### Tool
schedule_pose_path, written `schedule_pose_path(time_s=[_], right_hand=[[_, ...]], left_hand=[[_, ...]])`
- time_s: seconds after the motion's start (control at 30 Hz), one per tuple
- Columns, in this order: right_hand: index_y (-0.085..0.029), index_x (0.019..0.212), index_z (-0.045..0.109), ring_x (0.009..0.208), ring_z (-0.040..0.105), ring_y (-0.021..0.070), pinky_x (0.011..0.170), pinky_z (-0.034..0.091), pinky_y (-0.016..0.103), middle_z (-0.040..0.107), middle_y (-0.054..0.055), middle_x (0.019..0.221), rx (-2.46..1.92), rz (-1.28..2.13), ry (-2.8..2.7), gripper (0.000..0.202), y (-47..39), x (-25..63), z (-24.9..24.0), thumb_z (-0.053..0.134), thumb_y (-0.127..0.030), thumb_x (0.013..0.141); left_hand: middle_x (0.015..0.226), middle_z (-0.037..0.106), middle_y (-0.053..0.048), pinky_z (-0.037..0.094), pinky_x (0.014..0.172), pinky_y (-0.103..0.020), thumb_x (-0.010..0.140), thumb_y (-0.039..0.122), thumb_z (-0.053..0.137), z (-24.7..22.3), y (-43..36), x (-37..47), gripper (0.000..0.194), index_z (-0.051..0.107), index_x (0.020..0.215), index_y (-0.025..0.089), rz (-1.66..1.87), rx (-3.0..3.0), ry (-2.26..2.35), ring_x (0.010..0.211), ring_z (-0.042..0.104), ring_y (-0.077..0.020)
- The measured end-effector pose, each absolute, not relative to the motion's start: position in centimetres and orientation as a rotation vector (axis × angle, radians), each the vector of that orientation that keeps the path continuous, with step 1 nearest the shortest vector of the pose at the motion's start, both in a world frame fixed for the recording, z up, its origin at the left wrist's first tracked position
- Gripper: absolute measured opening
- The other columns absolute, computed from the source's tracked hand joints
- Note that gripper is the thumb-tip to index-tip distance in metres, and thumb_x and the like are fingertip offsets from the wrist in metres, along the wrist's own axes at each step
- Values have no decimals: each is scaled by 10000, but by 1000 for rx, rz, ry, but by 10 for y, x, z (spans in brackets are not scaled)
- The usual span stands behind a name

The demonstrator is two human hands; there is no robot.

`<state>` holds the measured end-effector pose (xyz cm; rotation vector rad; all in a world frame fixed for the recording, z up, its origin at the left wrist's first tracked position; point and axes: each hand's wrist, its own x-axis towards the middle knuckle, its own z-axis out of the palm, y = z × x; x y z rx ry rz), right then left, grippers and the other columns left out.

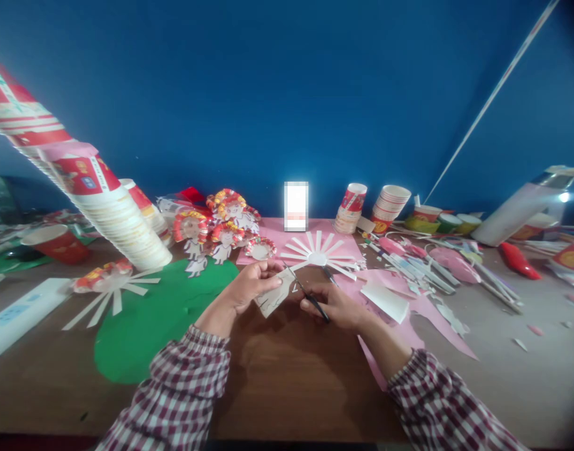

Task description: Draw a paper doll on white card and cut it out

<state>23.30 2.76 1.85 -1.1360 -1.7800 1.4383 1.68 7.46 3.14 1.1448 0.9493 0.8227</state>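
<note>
My left hand pinches a piece of whitish paper that has dark drawn lines on it. My right hand is closed around the dark handles of a pair of scissors. Their blades reach up and left to the paper's right edge. A small white scrap shows beside the blades. Just beyond my hands lies a paper cup cut into spread white strips, on pink paper. To the left, several paper figures with red and gold trim are grouped together.
A large green sheet lies left of my hands. Tall stacks of paper cups lean at the left, and shorter cup stacks stand at the back right. Pens and tools, pink scraps and a red object crowd the right.
</note>
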Motion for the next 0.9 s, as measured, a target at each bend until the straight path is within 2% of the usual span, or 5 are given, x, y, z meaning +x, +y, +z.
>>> schedule_pose_path(time_s=[0.27,0.43,0.6,0.77,0.9], right_hand=[[-162,782,636,504,428,88,451,328,200,482,-34,579,-1170,1392,-1830,351,28,234,19,631,-514,776],[-173,785,642,504,445,97,461,330,211,495,-35,582,-1200,1335,-1837,306,27,233,18,624,-479,790],[-174,708,619,498,440,98,458,325,212,494,-38,554,-1229,1273,-1820,289,25,231,21,657,-455,763],[-187,780,619,428,449,92,417,330,212,496,-49,526,-1274,1402,-1625,310,26,227,18,669,-489,738],[-189,866,598,460,475,94,433,347,214,534,-41,558,-1217,1364,-1377,351,29,225,16,679,-500,726]], left_hand=[[771,667,-13,455,640,-251,571,216,804,30,75,17,403,609,918,152,827,1129,956,668,612,-132],[762,662,-9,461,645,-250,560,224,812,29,75,17,433,601,930,146,830,1108,971,665,615,-128],[723,642,17,460,632,-233,578,234,808,28,76,15,482,582,996,157,826,1113,971,646,613,-116],[752,652,-4,464,627,-247,586,260,809,29,75,15,503,567,1013,154,816,1124,976,652,622,-133],[762,657,-15,470,643,-259,616,261,798,30,72,19,477,555,1013,156,762,1127,952,668,632,-142]])
